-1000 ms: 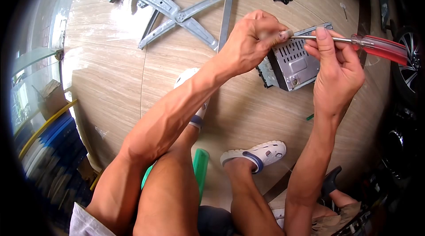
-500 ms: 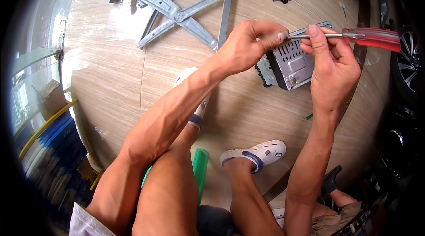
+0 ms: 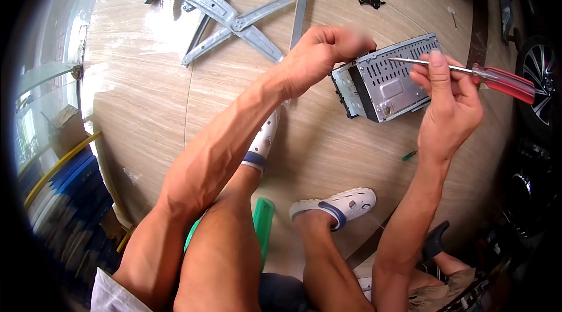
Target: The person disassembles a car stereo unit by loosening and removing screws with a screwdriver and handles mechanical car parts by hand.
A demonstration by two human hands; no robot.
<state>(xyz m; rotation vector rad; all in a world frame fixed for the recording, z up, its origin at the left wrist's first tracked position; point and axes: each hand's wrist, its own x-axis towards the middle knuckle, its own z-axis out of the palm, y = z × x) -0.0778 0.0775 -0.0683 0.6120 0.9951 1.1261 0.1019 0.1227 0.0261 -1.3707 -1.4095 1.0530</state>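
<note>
My right hand [image 3: 446, 104] is closed around the shaft of a screwdriver [image 3: 504, 82] with a clear and red handle. The bare tip points left, over a metal box with slotted vents [image 3: 391, 87], which looks like a car stereo unit. My left hand [image 3: 322, 57] is closed in a pinch at the box's upper left corner, and its fingertips are blurred. Whatever is between those fingers is too small to make out. The box rests tilted on the floor, its black-edged end toward the left.
A scissor-type window regulator [image 3: 237, 22] lies at the upper left beside a long metal strip [image 3: 302, 4]. A small green-handled tool [image 3: 409, 156] and a black part [image 3: 372, 3] lie on the tiles. A wheel [image 3: 537, 75] stands at right; another person's foot [image 3: 436, 239] shows lower right.
The screwdriver tip has come away from my left fingertips. My right hand has moved right and down with it, while my left hand has shifted slightly left, uncovering more of the box.
</note>
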